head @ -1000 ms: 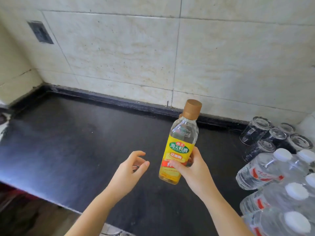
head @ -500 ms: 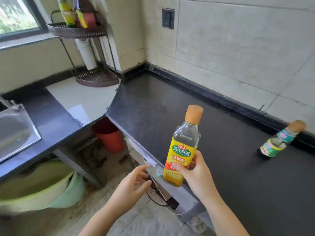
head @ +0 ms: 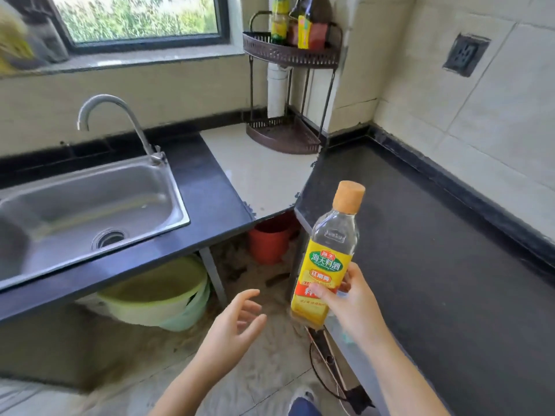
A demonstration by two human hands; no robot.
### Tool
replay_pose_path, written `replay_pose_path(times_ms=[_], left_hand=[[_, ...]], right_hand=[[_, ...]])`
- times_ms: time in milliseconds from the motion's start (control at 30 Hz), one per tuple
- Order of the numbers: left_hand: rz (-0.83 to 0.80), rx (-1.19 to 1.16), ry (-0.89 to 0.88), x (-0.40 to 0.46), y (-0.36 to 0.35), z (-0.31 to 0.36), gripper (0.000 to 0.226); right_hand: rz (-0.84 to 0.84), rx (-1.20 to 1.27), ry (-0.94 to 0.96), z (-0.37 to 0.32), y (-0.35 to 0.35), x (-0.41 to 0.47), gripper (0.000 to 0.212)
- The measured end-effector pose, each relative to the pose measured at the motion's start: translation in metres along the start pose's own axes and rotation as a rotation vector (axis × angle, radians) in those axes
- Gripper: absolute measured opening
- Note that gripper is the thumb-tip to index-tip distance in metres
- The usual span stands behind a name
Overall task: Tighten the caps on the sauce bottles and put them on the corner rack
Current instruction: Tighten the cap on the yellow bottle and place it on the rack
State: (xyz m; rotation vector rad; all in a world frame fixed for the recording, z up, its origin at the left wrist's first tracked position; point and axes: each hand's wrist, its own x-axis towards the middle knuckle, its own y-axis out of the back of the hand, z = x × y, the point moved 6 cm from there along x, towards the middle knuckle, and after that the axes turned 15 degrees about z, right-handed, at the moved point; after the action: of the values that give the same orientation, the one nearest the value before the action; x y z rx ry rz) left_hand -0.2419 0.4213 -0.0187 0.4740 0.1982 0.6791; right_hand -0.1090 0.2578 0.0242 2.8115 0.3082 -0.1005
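The right hand (head: 351,304) has its grip closed round the lower half of the sauce bottle (head: 326,265), thumb across the front of the yellow label and fingers wrapped behind, so the bottle stands nearly upright above the hand, leaning a little to the right, with most of its clear shoulder and neck rising free of the grip. Its tan cap (head: 349,196) sits on the neck at the top, well clear of the fingers. The left hand (head: 232,324) hangs just beside and below the bottle, palm turned up, fingers loosely spread and holding nothing, not touching the bottle. The bottle is held in the air over the near edge of the dark table (head: 435,250), above the tiled floor (head: 270,382). Farther back, in the corner where a pale stretch of table meets the tiled wall (head: 495,121), stands the two-tier corner rack (head: 289,54); its upper tier carries two bottles (head: 279,24) and a red packet, its lower tier looks bare. To the left a steel sink (head: 84,205) with a curved tap (head: 111,115) is set below a window (head: 138,16). Under the table sit a red bucket (head: 268,243) and stacked green basins (head: 159,298)
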Motion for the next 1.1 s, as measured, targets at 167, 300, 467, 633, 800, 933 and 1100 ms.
replay_pose_path(times_ms=[167,300,467,633,800,933,1100], left_hand=[[0.046,-0.007,0.026,0.065,0.006,-0.008,0.036],[0.074,-0.007,0.030,0.137,0.004,0.003,0.034],[0.080,-0.022,0.024,0.225,0.002,0.030,0.033],[0.033,-0.049,-0.032,0.302,0.000,0.059,0.030],[0.023,-0.038,-0.173,0.392,0.009,0.090,0.032],[0.073,-0.019,-0.343,0.474,0.030,0.141,0.036],[0.213,0.081,-0.632,0.578,0.049,0.210,0.042]], right_hand=[[-0.036,0.000,0.018,-0.014,-0.041,0.061,0.047],[-0.074,0.009,0.046,-0.036,-0.069,0.126,0.044],[-0.087,0.000,0.128,-0.078,-0.087,0.207,0.041],[-0.075,-0.017,0.180,-0.122,-0.104,0.274,0.041],[-0.005,-0.026,0.283,-0.183,-0.115,0.336,0.039],[0.075,0.018,0.384,-0.261,-0.118,0.389,0.030],[0.251,0.044,0.556,-0.351,-0.129,0.463,0.045]])
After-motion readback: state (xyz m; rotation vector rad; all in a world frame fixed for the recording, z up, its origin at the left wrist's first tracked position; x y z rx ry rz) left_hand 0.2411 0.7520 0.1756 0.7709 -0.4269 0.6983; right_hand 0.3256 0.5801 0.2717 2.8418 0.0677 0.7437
